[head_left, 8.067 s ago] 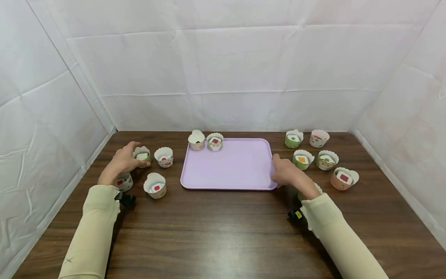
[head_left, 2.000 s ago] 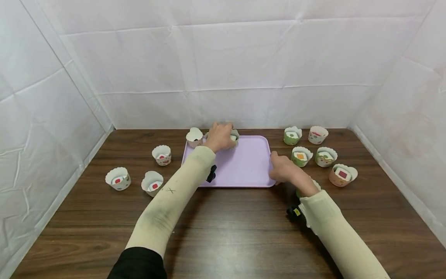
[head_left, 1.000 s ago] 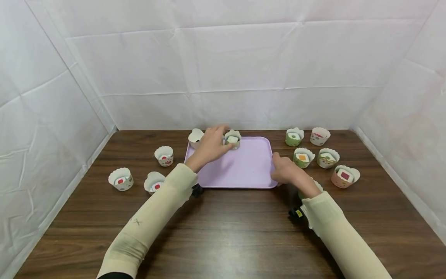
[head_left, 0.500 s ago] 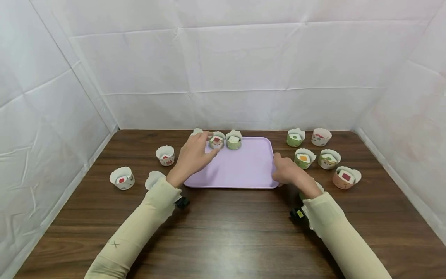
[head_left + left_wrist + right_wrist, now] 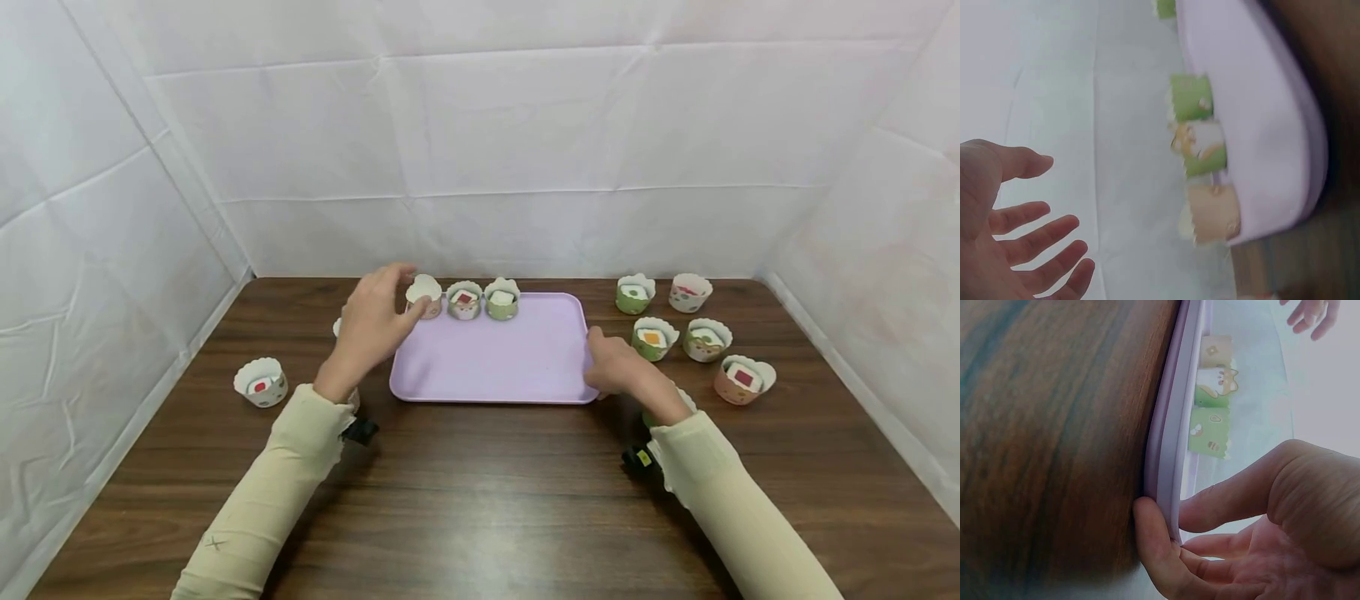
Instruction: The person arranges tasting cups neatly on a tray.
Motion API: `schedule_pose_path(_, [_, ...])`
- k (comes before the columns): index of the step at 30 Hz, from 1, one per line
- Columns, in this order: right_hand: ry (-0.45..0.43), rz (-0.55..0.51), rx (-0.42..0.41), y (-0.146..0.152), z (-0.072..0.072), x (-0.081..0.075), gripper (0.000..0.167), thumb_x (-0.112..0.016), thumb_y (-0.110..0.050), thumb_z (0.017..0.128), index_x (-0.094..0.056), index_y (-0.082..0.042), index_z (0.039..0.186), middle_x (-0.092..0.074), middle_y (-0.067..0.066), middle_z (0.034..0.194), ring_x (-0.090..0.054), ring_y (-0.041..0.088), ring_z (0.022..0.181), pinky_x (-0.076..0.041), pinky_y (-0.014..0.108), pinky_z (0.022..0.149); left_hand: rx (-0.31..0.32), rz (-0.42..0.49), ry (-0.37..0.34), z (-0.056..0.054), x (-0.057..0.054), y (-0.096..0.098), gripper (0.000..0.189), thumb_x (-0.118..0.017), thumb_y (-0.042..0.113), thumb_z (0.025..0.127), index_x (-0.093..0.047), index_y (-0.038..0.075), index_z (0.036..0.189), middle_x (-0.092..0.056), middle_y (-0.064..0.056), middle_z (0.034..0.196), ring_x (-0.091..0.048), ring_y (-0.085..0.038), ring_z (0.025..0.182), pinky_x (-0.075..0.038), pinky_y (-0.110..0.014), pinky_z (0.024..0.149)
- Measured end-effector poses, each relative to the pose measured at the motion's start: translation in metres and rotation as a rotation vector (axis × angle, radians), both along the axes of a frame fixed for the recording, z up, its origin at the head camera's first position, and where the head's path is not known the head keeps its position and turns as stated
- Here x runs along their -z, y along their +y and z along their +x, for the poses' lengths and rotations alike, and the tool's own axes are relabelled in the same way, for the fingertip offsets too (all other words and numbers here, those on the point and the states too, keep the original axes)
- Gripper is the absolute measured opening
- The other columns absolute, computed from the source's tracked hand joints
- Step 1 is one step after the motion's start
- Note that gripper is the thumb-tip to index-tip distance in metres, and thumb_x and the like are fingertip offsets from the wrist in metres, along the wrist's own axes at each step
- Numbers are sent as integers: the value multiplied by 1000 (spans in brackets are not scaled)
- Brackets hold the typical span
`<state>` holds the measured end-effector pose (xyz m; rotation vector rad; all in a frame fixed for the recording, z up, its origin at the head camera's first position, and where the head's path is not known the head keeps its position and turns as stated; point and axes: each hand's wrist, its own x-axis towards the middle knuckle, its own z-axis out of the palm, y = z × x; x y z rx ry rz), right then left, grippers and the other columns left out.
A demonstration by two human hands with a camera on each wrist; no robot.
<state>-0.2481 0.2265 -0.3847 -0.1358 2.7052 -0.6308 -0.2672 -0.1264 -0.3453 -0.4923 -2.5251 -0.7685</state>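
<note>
My left hand [image 5: 371, 325] hovers over the left edge of the lilac tray [image 5: 510, 358], fingers spread and holding nothing. Three paper baking cups line the tray's back left: a tan cup [image 5: 431, 308], a cup with an animal print [image 5: 464, 310] and a green cup [image 5: 1191, 97]. The animal-print cup holds a white block with a dark red square; the green one holds a whitish block. With thumb and forefinger, my right hand [image 5: 1241, 531] pinches the tray's rim near its right front corner. The left hand partly hides two cups behind and below it.
A white cup [image 5: 261, 385] with a red-marked block stands at the far left. Several filled cups stand right of the tray, among them a green one [image 5: 636, 296] and an orange-pink one [image 5: 735, 390]. White sheeting [image 5: 510, 125] walls the table's back and sides.
My left hand has brought the green cup from the table's left onto the tray beside the animal-print cup, let go and drawn back left. My right hand stays on the tray's rim.
</note>
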Motion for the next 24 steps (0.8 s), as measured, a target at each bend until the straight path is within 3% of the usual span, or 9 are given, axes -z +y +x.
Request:
schedule_pose_path(7, [8,11,1,-1,0,1,64,-50,-3,92,-24,14,148,-58,39,123,-69,21,66,-59,29,59,-56,30,-8,-4,-3,-34,48,-71,29,96,-62,8,137,-69,-16,127,-62,-39,118,-55,-59,93])
schedule_pose_path(13, [2,11,7,-1,0,0,66,-49,-2,92,-21,15,150,-58,39,123,-69,22,66,-59,29,58,-52,36,-54,-8,1,-61,48,-69,27,98,-59,6,140,-67,-19,128,-60,-40,122,-52,-62,96])
schedule_pose_path(24, [-2,-1,15,-3,1,0,68,-49,-1,92,-20,15,151,-55,41,129,-69,21,66,-60,29,57,-14,15,-263,-16,15,-92,60,-68,31,99,-50,-2,145,-53,-28,145,-46,-46,137,-38,-65,115])
